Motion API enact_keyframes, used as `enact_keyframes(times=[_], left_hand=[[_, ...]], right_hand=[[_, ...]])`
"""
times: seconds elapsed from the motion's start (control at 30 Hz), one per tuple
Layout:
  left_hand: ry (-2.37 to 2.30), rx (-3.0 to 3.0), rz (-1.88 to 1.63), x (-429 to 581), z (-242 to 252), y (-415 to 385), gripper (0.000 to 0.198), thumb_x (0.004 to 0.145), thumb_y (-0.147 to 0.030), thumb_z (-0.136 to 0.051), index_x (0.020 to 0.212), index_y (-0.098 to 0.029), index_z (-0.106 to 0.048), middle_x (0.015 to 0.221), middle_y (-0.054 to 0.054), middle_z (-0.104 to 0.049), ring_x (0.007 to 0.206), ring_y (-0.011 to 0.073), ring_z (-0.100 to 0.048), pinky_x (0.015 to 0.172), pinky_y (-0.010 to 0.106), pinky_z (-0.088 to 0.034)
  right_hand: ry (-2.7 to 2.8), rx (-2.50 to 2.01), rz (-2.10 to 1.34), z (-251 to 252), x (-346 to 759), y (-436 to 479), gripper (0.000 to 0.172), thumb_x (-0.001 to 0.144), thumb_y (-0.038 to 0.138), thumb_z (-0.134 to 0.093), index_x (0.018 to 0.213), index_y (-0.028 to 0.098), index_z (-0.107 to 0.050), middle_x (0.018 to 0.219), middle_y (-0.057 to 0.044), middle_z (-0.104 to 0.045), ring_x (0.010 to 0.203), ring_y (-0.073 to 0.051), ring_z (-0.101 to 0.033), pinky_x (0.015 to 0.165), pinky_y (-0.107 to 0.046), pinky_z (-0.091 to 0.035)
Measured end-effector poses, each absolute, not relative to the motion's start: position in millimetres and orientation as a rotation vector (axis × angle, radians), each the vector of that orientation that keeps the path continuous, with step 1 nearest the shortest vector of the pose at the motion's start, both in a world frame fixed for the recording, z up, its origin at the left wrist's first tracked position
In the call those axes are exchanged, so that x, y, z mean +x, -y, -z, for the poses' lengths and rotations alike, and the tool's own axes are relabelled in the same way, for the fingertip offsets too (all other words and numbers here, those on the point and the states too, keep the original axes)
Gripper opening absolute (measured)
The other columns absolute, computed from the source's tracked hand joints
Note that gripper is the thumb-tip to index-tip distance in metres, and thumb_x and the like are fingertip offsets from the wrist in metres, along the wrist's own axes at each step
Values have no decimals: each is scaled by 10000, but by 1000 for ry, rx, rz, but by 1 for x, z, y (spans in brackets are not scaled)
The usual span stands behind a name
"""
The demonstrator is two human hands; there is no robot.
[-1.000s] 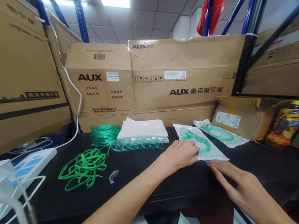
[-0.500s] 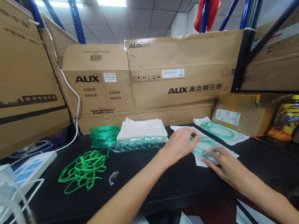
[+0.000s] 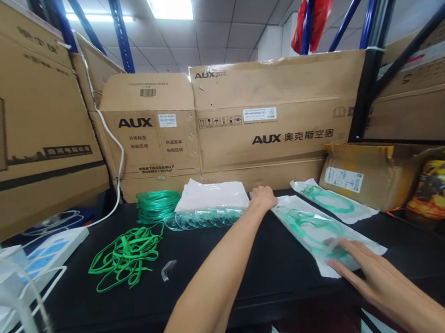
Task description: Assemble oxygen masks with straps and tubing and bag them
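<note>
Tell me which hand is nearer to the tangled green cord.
Left: the left hand is right of the cord; the right hand, at a packet, is farther right.

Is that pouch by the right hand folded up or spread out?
Spread out: the pouch lies lengthwise on the table, its near end at the right hand, with green tubing showing in it.

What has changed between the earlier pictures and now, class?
The nearer pouch moved rightward and toward the person; the right hand now touches its near end. The left hand moved farther off, near the pouch's far corner. The farther pouch, green straps and coiled tubing stayed put.
</note>
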State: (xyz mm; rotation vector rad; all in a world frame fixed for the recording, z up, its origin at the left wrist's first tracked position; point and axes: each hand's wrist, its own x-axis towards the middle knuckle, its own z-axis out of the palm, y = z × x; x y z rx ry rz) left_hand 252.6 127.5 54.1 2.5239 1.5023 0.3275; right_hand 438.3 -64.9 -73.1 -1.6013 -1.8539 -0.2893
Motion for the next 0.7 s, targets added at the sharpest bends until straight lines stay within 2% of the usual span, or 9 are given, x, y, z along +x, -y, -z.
enact_keyframes(times=[0.17, 0.33, 0.4, 0.57, 0.7], left_hand=[[-1521, 2479, -318, 243, -60, -131, 347, 969, -344, -639, 1266, -166, -610, 1271, 108, -622, 1099, 247, -640, 915, 445, -559], [-1489, 2510, -508, 218, -84, -139, 291, 977, -369, -624, 1202, -185, -648, 1231, 92, -649, 1093, 236, -647, 926, 422, -549], [-1532, 2510, -619, 196, -99, -146, 296, 977, -383, -623, 1194, -184, -654, 1226, 89, -654, 1113, 243, -642, 943, 430, -539], [-1873, 2365, -825, 107, -125, -165, 364, 981, -426, -603, 1224, -158, -643, 1244, 90, -651, 1144, 274, -630, 979, 474, -515], [-2217, 2133, -814, 35, -108, -167, 362, 984, -444, -590, 1206, -163, -646, 1224, 106, -657, 1123, 256, -638, 966, 474, -517]], right_hand=[[1855, -1540, 331, 77, 454, 67, 497, 899, 601, -553, 1207, 241, -703, 1173, -123, -760, 1045, -347, -738, 881, -424, -627], [1861, -1576, 423, 81, 465, 69, 567, 889, 679, -525, 1103, 218, -776, 1214, -141, -738, 1104, -380, -714, 960, -507, -600], [1850, -1607, 418, 79, 464, 69, 596, 885, 713, -507, 1117, 236, -780, 1216, -132, -735, 1116, -375, -710, 966, -529, -596], [1853, -1621, 386, 71, 460, 70, 635, 879, 761, -459, 1091, 269, -801, 1163, -116, -758, 1113, -357, -716, 936, -519, -617], [1889, -1615, 393, 69, 460, 69, 636, 888, 740, -465, 1089, 243, -808, 1154, -127, -765, 1096, -356, -725, 930, -510, -623]])
